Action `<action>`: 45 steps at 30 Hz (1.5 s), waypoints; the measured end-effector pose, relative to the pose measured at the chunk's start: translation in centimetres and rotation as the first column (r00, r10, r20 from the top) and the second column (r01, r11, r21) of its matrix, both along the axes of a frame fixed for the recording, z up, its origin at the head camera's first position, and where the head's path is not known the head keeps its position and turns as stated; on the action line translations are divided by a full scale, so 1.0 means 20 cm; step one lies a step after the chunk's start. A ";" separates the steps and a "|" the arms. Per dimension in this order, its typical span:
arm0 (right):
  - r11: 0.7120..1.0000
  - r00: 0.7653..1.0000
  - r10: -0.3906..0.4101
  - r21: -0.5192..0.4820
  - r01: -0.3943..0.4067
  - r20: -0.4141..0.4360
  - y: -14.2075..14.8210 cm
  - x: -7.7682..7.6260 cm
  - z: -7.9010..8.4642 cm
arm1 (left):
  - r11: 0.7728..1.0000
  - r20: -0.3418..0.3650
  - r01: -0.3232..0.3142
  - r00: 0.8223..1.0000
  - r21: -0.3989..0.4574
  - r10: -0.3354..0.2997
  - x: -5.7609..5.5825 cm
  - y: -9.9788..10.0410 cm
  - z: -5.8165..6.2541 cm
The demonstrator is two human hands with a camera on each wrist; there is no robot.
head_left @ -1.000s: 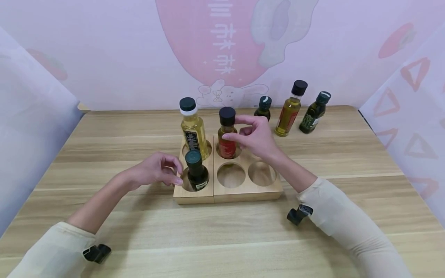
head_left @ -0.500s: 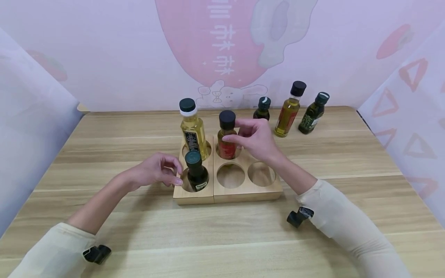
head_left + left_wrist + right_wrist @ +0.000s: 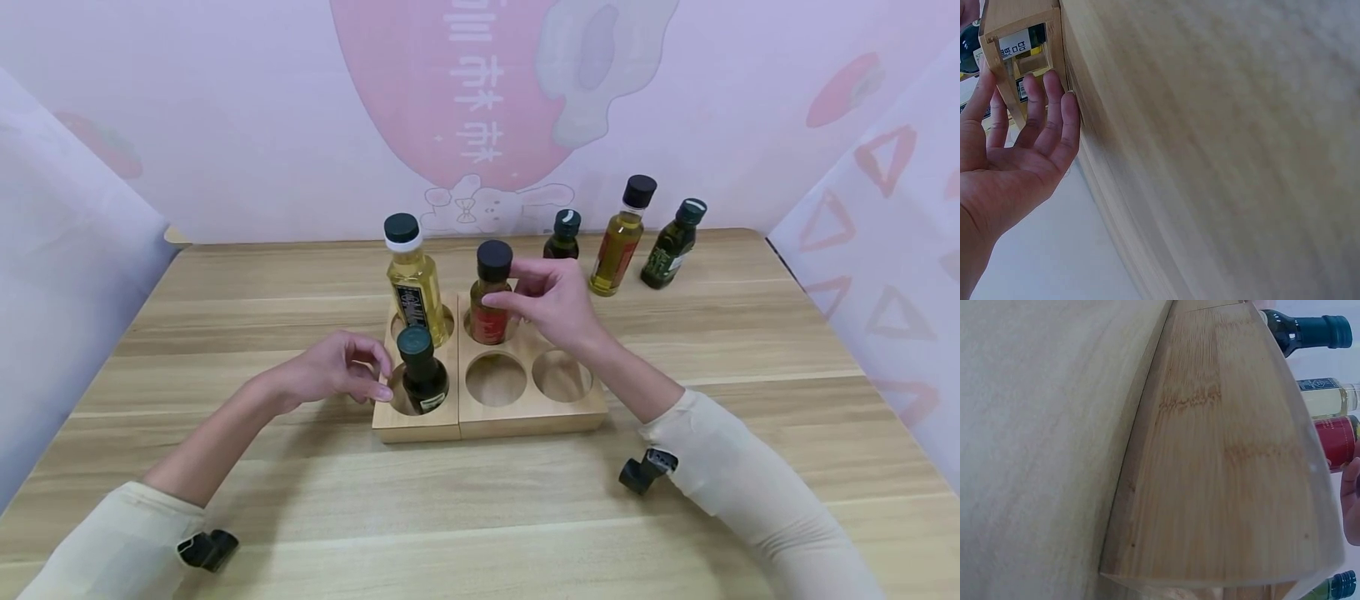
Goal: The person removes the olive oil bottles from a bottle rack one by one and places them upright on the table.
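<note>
Red-labelled oil bottle (image 3: 489, 325): rear row, middle column of wooden bottle rack (image 3: 525, 423)
Right hand (image 3: 558, 304): thumb and fingers clamped on this bottle
Left hand (image 3: 337, 367): fingers apart, at left side of rack

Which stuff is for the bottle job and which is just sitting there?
Probably for the job:
red-label bottle, pinched by the right hand
wooden rack, left hand at its edge
yellow bottle and dark bottle, in the rack's holes

Probably just there:
back-left bottle, back-middle bottle, back-right bottle, outside the rack (maybe for later)
patterned backdrop
</note>
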State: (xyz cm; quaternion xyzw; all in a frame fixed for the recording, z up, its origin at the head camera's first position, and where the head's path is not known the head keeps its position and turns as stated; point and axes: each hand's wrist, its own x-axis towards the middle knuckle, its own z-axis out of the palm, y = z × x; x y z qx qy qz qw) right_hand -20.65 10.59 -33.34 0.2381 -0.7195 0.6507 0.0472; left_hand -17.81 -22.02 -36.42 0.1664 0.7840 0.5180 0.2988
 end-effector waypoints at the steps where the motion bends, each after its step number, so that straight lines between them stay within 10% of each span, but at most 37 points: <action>1: 1.000 1.000 -0.001 -0.005 0.001 0.001 0.00 0.00 0.00 | 1.000 -0.001 0.000 1.000 0.000 0.000 0.00 0.00 0.00; 45: 0.962 0.986 -0.017 -0.272 -0.028 -0.165 0.03 0.01 0.07 | 1.000 -0.010 0.002 1.000 -0.002 -0.002 0.01 0.00 0.01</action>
